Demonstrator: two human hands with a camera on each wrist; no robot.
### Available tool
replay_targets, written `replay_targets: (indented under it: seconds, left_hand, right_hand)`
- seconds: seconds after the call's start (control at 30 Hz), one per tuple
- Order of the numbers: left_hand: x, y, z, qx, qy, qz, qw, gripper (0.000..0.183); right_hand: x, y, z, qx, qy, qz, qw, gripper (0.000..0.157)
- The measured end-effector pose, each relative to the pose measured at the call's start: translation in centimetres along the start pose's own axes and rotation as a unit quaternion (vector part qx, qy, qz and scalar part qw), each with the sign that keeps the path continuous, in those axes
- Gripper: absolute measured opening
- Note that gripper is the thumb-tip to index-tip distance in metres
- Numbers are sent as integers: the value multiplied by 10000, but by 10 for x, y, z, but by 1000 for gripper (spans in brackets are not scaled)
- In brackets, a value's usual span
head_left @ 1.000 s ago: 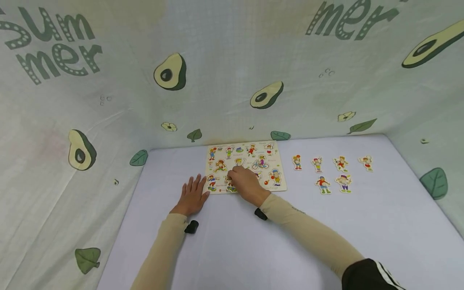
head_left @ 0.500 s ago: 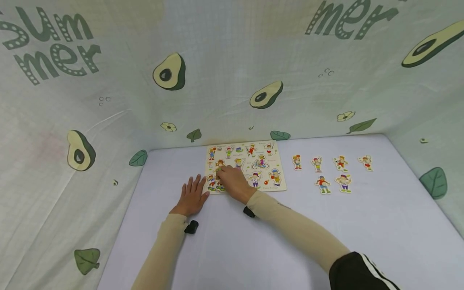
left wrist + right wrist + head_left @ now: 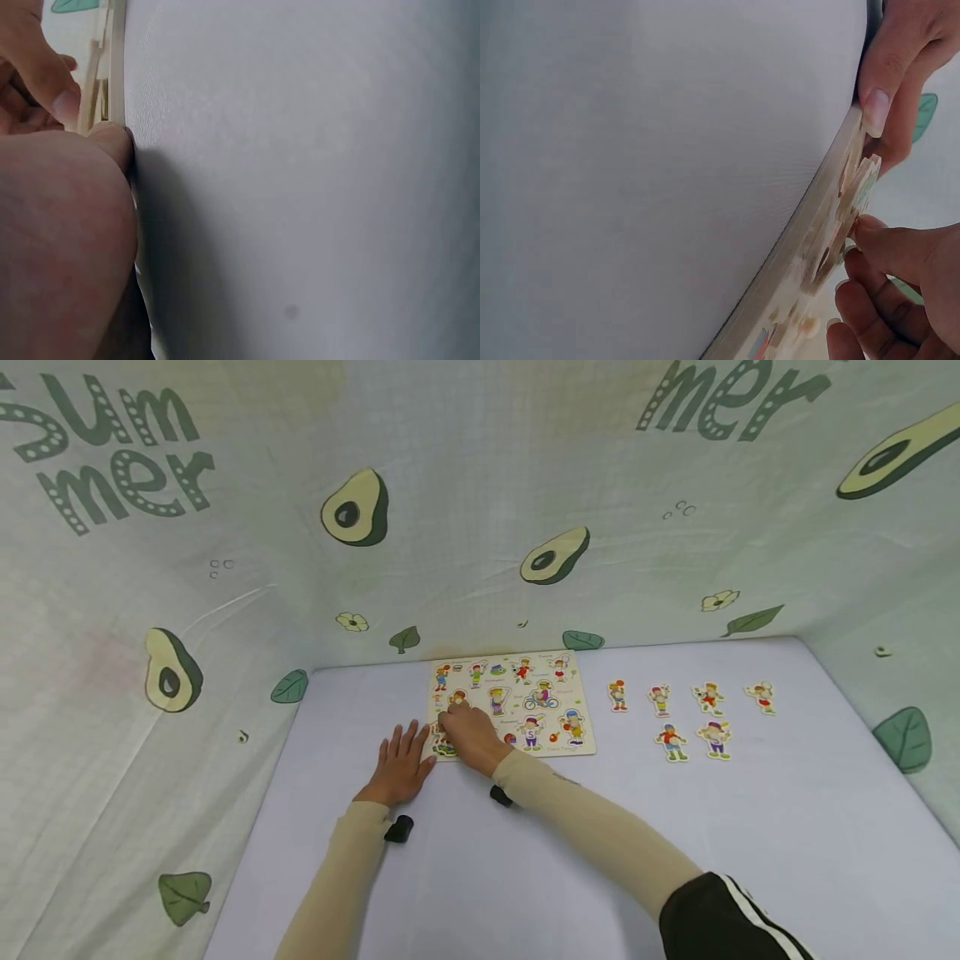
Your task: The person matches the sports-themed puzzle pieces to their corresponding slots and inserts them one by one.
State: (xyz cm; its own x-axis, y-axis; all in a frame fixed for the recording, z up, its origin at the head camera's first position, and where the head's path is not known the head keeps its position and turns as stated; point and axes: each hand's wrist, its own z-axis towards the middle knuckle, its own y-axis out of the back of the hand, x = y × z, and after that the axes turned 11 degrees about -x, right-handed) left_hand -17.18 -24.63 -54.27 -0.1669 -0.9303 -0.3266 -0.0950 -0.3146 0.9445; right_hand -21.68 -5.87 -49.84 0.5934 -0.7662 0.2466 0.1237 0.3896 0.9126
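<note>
A wooden puzzle board (image 3: 480, 693) with printed sports figures lies at the back of the table. My right hand (image 3: 468, 733) is over its lower left corner. In the right wrist view the thumb and fingers of that hand pinch a thin figure-shaped puzzle piece (image 3: 853, 199), raised above the board's surface at a tilt. My left hand (image 3: 397, 768) lies flat with spread fingers at the board's left edge, its thumb (image 3: 876, 109) against the corner. The front of the held piece is mostly hidden from the head view by the right hand.
To the board's right, several loose figure pieces lie in two rows, among them a red-shirted one (image 3: 671, 743) and a purple-trousered one (image 3: 715, 740). A patterned curtain (image 3: 450, 527) stands right behind the board. White cloth (image 3: 585, 877) covers the table.
My right hand has moved left across the board, from its lower middle to its lower left corner, with the puzzle piece. My left hand stays at the edge.
</note>
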Motion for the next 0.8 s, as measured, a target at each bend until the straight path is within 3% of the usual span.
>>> replay_targets:
  seconds: [0.3, 0.57, 0.8]
  left_hand:
    - [-3, 1, -1, -2, 116, -28, 9999, 67]
    - [-7, 6, 0, 156, 149, 18, 9998, 68]
    - [-9, 7, -1, 254, 213, 126, 9994, 69]
  right_hand:
    - [5, -8, 10, 242, -46, -165, 9996, 8]
    - [7, -10, 12, 75, -8, -161, 9998, 6]
    - [9, -11, 13, 252, -72, -183, 9995, 9]
